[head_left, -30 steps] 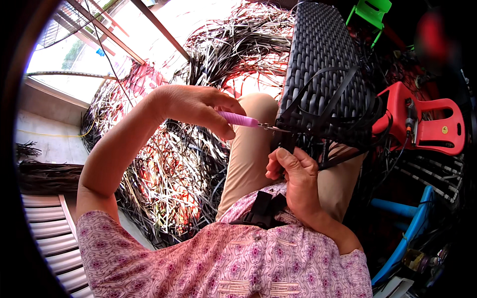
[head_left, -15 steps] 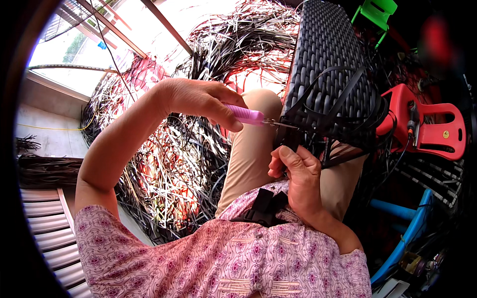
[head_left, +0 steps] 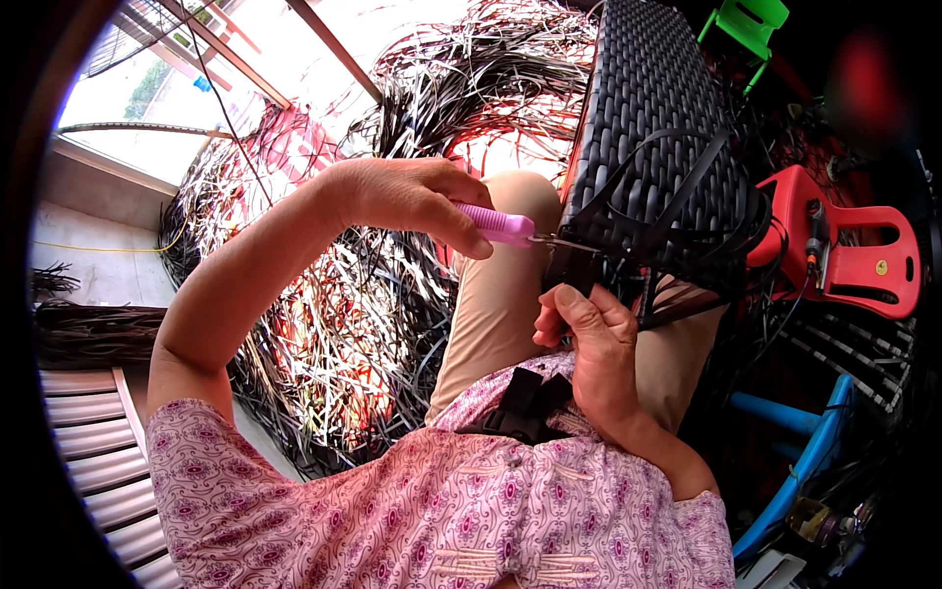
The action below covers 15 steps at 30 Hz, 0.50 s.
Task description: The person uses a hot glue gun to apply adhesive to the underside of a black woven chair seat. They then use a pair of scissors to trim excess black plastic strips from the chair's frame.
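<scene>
My left hand (head_left: 432,201) is closed around the pink ribbed handle of a tool (head_left: 502,227). The tool's thin metal shaft points right, its tip at the lower left corner of a black woven wicker panel (head_left: 648,108). Just below that corner, my right hand (head_left: 596,329) has thumb and fingers pinched together on a dark flat strip (head_left: 572,270). Its fingers partly hide that strip. Loose black strips (head_left: 677,191) loop over the lower part of the panel, which rests against my knees. Dark shadow obscures exactly where the tool tip enters.
A large heap of black plastic strips (head_left: 343,344) covers the floor at left. At right stand a red chair (head_left: 868,260) holding a dark tool and a blue frame piece (head_left: 805,471). Behind is a green chair (head_left: 748,29). A slatted bench (head_left: 93,461) sits at lower left.
My left hand and the pink-handled tool have moved slightly to the right, toward the panel's corner. My right hand keeps its pinch in nearly the same place.
</scene>
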{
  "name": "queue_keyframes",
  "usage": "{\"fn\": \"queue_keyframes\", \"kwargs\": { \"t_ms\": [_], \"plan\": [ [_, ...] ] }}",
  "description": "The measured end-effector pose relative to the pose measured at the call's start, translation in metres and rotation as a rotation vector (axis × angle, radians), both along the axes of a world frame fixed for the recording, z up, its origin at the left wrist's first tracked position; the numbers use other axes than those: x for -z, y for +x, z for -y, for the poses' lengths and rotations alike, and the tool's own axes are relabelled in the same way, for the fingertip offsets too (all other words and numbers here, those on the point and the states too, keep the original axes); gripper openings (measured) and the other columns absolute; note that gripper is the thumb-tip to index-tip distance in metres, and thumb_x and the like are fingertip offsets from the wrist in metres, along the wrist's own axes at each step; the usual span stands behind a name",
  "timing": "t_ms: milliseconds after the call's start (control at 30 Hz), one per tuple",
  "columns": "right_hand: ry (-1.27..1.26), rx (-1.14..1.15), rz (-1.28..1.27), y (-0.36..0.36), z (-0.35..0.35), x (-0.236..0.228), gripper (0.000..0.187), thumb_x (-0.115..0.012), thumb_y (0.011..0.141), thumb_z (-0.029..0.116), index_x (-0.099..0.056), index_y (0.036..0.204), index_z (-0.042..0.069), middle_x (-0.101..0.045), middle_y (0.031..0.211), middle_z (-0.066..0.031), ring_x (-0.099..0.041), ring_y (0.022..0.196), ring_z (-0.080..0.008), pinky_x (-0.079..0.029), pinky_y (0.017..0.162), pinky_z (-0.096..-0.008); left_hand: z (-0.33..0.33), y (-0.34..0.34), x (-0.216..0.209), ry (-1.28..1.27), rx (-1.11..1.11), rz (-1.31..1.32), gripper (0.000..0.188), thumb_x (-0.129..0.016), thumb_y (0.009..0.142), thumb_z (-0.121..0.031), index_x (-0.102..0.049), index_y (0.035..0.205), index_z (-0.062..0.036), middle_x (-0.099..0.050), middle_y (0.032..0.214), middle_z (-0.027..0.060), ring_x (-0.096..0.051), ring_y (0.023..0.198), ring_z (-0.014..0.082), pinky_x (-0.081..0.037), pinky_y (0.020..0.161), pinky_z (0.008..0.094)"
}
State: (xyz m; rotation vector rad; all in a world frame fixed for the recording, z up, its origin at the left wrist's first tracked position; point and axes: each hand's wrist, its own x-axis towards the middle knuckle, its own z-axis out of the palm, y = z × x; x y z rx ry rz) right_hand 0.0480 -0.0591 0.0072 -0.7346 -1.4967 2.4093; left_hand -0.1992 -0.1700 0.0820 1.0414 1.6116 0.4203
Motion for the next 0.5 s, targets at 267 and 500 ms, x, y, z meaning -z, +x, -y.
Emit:
{"fn": "queue_keyframes", "kwargs": {
  "t_ms": [267, 500],
  "plan": [
    [0.008, 0.010, -0.003, -0.002, 0.001, 0.001, 0.026, -0.061, 0.097, 0.025, -0.069, 0.092, 0.000, -0.066, 0.075, -0.0043, -0.062, 0.066, -0.0095, -0.050, 0.064, -0.0229, 0.009, 0.013, 0.009, 0.039, 0.031, -0.199, 0.040, -0.074, 0.083, -0.036, -0.065, 0.101, -0.0014, -0.063, 0.082, 0.0060, -0.062, 0.073, 0.0143, -0.047, 0.063, 0.0327],
    [0.008, 0.006, -0.010, -0.001, 0.001, 0.005, 0.026, -0.062, 0.097, 0.025, -0.069, 0.092, 0.000, -0.067, 0.075, -0.0049, -0.062, 0.066, -0.0098, -0.050, 0.064, -0.0237, 0.011, 0.017, 0.015, 0.237, 0.101, -0.452, 0.035, -0.074, 0.081, -0.034, -0.062, 0.087, -0.0018, -0.059, 0.070, 0.0104, -0.061, 0.063, 0.0244, -0.045, 0.058, 0.0391]
  ]
}}
